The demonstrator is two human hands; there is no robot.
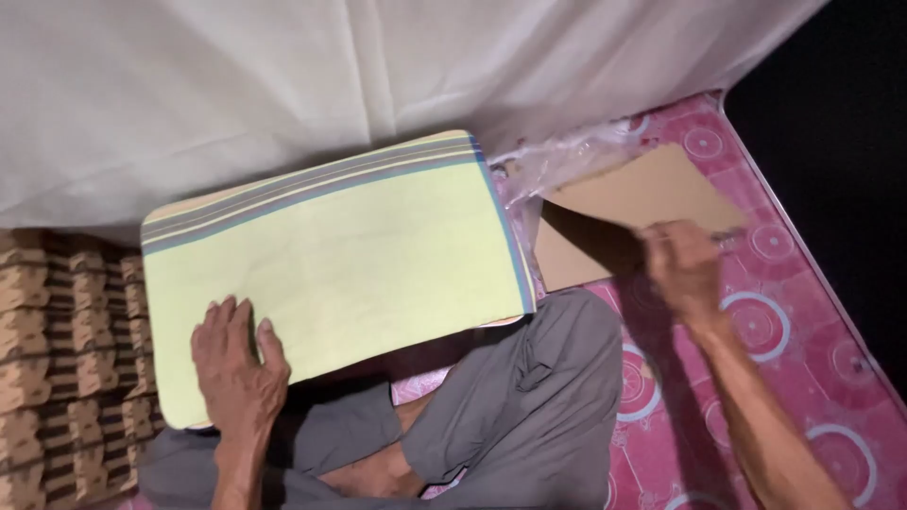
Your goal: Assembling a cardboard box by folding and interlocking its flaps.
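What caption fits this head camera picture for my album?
Left hand rests on folded yellow cloth while right hand touches brown cardboard.

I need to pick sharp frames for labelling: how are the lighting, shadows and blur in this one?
Head view: light falls strongly on the folded yellow cloth and white sheet, while the upper right corner is nearly black; the right hand is motion-blurred, so its grip is unclear, and it casts a dark shadow on the cardboard sheet; the left hand, flat on the cloth, is sharp.
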